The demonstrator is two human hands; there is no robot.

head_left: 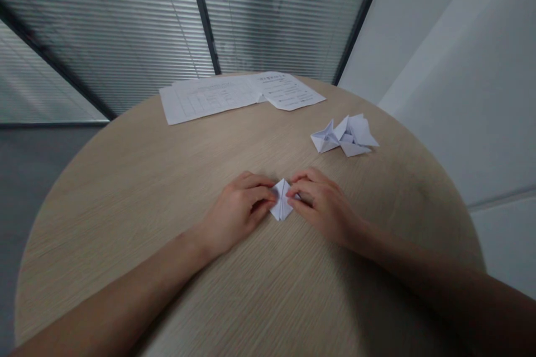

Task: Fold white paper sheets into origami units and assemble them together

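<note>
A small white folded paper [281, 207], diamond-shaped with a crease down its middle, lies on the wooden table between my two hands. My left hand [243, 201] grips its left corner, fingers curled and thumb pressed close. On the other side, my right hand [320, 201] has its fingers bent and closed on the right corner of the same paper. My fingers hide both side corners, while the top and bottom points show.
Several folded white paper pieces [352, 136] sit in a cluster beyond my right hand. Printed sheets [213, 99] lie near the far edge of the round table [125, 178]. Behind it stands a glass partition with blinds [268, 17]; a white wall [460, 78] rises at right.
</note>
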